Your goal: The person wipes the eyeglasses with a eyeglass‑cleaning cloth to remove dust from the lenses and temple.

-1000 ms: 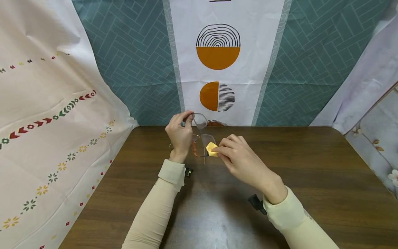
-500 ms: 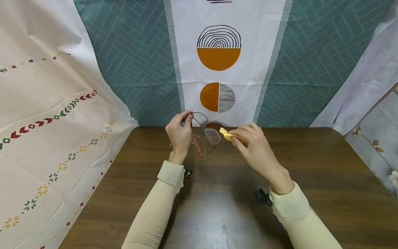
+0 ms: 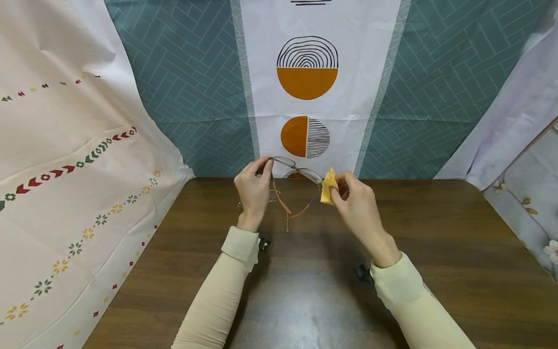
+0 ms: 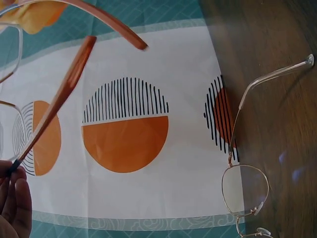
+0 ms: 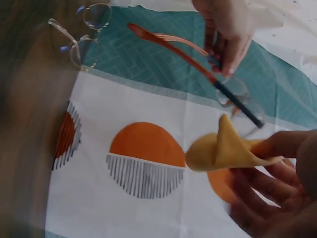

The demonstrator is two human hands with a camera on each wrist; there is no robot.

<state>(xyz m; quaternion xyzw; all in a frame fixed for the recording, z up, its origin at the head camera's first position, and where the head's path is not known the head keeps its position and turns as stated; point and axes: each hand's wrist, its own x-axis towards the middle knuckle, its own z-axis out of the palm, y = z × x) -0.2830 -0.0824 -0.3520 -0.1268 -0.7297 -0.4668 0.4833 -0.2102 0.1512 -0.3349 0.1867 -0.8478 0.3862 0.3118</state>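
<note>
My left hand (image 3: pixel 253 194) pinches one end of a pair of eyeglasses (image 3: pixel 310 175), held above the table with the lenses level and the orange-brown temples (image 4: pixel 63 96) hanging down unfolded. A folded yellow cleaning cloth (image 3: pixel 328 190) is pinched between the thumb and fingers of my right hand (image 3: pixel 359 208). The cloth overlaps the right end of the frame in the head view; whether it presses on the lens cannot be told. A second pair of glasses with a thin gold frame (image 4: pixel 246 189) rests on the table beyond my left hand, which partly hides it in the head view.
The brown wooden table (image 3: pixel 279 300) runs back to a hanging cloth backdrop (image 3: pixel 209 87) with teal panels and orange circles. At the left hangs a cream patterned cloth (image 3: pixel 87 194), and a pale floral one (image 3: pixel 519 194) at the right. Both wrists carry small black cameras.
The eyeglasses have turned from hanging steeply to nearly level. My right hand drew the cloth away to the right, then brought it to the frame's right end. My left hand barely moved.
</note>
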